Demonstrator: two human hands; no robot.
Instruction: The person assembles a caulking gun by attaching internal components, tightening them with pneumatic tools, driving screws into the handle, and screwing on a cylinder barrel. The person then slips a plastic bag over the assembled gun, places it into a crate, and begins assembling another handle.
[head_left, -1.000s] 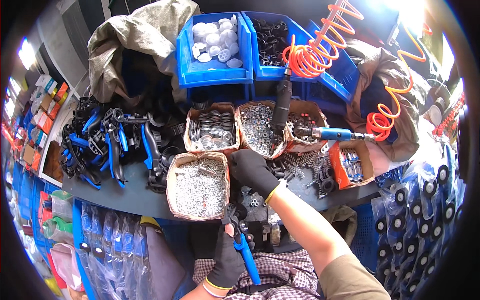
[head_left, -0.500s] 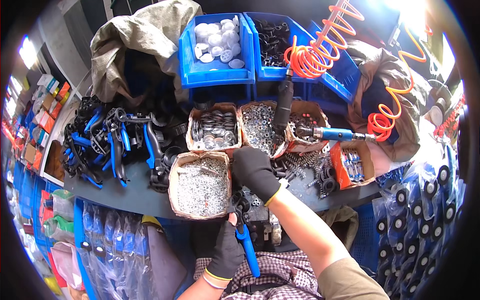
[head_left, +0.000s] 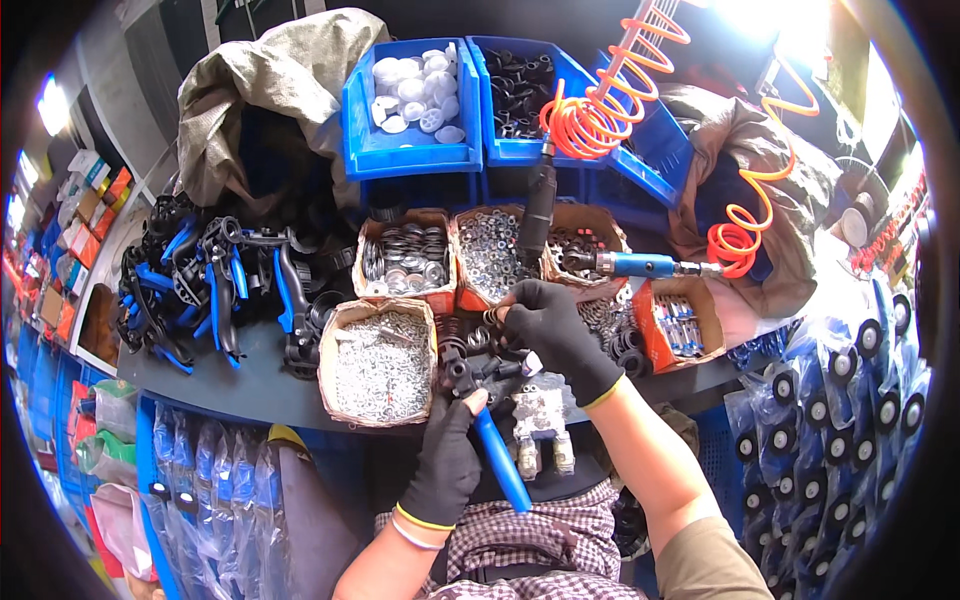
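We see the left hand (head_left: 445, 465), black-gloved, clenched around a blue-handled tool (head_left: 497, 455) at 6 o'clock from frame centre, handle running toward 5 o'clock, its dark head (head_left: 459, 374) at the bench edge. Right hand (head_left: 553, 335), also gloved, sits at centre with fingers curled over small dark parts just beside the tool head; whether they pinch a piece we cannot tell. At 9 o'clock of the right hand: cardboard box of small metal washers (head_left: 380, 360). At 12 o'clock: boxes of rings (head_left: 405, 260) and nuts (head_left: 490, 250). At 2 o'clock: blue air tool (head_left: 635, 265) with orange coiled hose (head_left: 600, 115). Metal fixture (head_left: 540, 415) directly below the right hand.
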